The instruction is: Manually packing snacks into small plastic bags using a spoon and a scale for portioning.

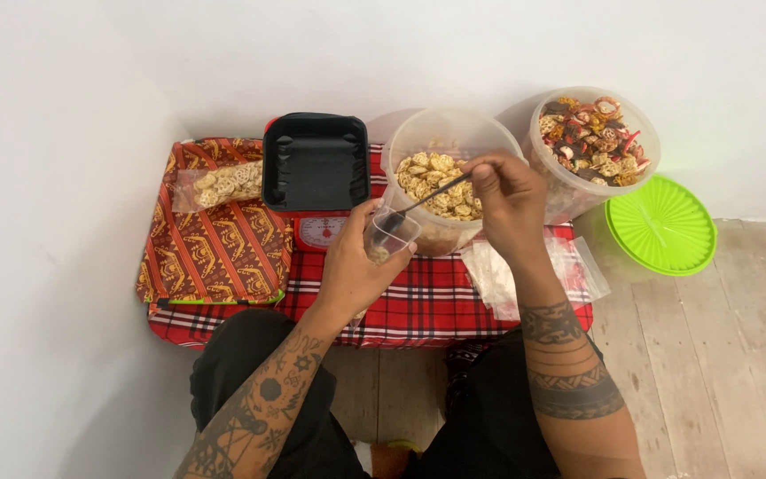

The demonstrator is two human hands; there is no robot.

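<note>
My left hand [354, 263] holds a small clear plastic bag [390, 233] open, with a few snack pieces in its bottom. My right hand [508, 197] grips a dark spoon [427, 199] whose bowl is inside the bag's mouth. Just behind stands a clear round tub [448, 138] of pale yellow ring-shaped crackers. Both hands hover over a low table with a red plaid cloth [427, 306].
A second tub [602, 124] of mixed coloured crackers stands at the right, its green lid [661, 225] on the wooden floor. A kitchen scale with a black tray [314, 162] sits at the left, beside a filled snack bag [222, 184] on a patterned cloth. Empty clear bags [498, 277] lie under my right wrist.
</note>
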